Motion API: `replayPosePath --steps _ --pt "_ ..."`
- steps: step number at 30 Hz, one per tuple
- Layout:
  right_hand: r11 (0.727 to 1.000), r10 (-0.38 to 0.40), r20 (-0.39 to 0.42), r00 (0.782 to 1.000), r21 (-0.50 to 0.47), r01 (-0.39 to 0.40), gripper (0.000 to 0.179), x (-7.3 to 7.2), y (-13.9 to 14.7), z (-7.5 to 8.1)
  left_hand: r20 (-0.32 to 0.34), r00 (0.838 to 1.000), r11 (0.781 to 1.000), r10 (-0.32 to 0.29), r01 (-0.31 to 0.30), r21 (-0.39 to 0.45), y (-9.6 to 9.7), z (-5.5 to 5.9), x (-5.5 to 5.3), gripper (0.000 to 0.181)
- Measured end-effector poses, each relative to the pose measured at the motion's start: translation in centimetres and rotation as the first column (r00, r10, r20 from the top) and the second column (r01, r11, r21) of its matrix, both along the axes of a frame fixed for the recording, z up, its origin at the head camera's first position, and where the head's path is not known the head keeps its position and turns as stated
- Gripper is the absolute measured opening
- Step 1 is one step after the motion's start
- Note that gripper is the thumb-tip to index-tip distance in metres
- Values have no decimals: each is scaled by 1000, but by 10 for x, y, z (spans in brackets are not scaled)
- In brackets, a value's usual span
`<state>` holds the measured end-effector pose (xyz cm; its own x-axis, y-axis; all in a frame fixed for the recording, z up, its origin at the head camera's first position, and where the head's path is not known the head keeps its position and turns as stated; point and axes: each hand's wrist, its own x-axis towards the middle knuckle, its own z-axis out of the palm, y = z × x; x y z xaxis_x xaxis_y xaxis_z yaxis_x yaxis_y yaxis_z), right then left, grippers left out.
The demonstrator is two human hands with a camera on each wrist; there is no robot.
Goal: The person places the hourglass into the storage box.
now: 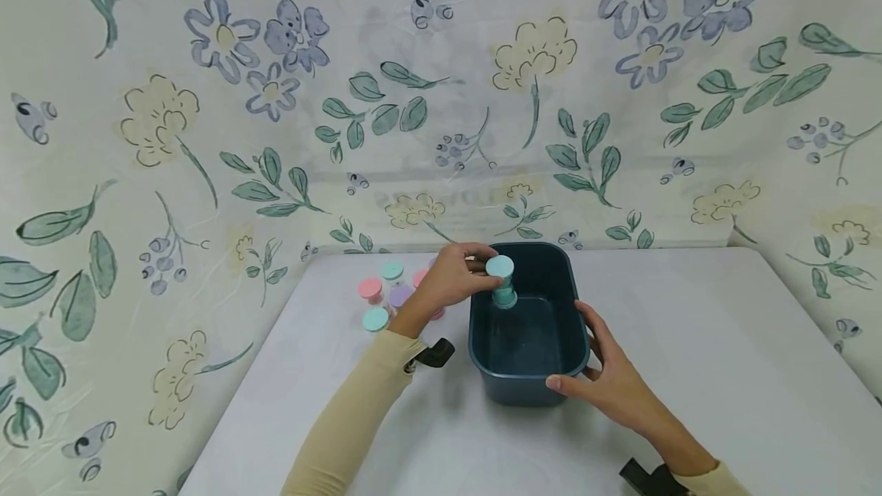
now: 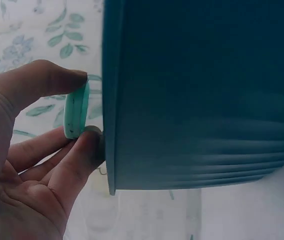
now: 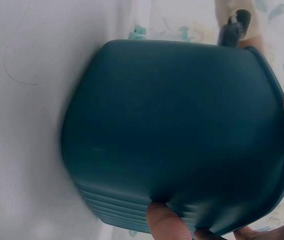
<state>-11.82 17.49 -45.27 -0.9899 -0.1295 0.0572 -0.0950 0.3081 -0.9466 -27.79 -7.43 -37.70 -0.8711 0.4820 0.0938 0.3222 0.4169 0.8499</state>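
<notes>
Over the far left part of a dark teal plastic bin (image 1: pixel 530 389), my left hand (image 1: pixel 455 275) pinches a small sand timer (image 1: pixel 501 268) by its upper cap, between thumb and fingers. The timer is upright, with teal caps and a narrow waist. In the left wrist view only its cap (image 2: pixel 76 112) shows, since the bin wall (image 2: pixel 192 100) covers the rest. My right hand (image 1: pixel 616 381) holds the bin around its near right corner, thumb at the front rim and fingers along the right side. Fingertips (image 3: pixel 166 222) press the ribbed wall in the right wrist view.
Left of the bin, several more sand timers with pink, teal and purple caps, such as a pink one (image 1: pixel 370 289), stand grouped, partly behind my left arm. The white table (image 1: pixel 689 312) meets a flower-printed cloth (image 1: pixel 448 98) at the back and sides.
</notes>
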Motion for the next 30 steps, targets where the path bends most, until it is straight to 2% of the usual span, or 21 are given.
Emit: replayPosePath --steps 4,8,14,20,25,30 --pt "1000 2 5 1000 -1 -2 108 0 0 0 -15 1000 998 -6 5 -56 4 -2 -2 47" --pt "1000 4 6 1000 0 -4 108 0 1 -1 -49 998 993 -41 35 -117 6 -3 -5 54" --pt "1000 -1 11 1000 0 1 107 0 1 -3 -99 990 971 -99 74 -227 11 -1 -8 49" --pt "1000 6 5 1000 -5 -6 107 1 1 -1 -146 978 936 -149 93 -339 16 2 -11 45" --pt "1000 10 4 1000 -4 -10 107 0 1 0 -217 951 890 -218 103 -443 18 -1 -14 41" --pt "1000 8 1 1000 -5 -8 107 0 2 -1 -256 929 861 -267 111 -496 21 -1 -15 37"
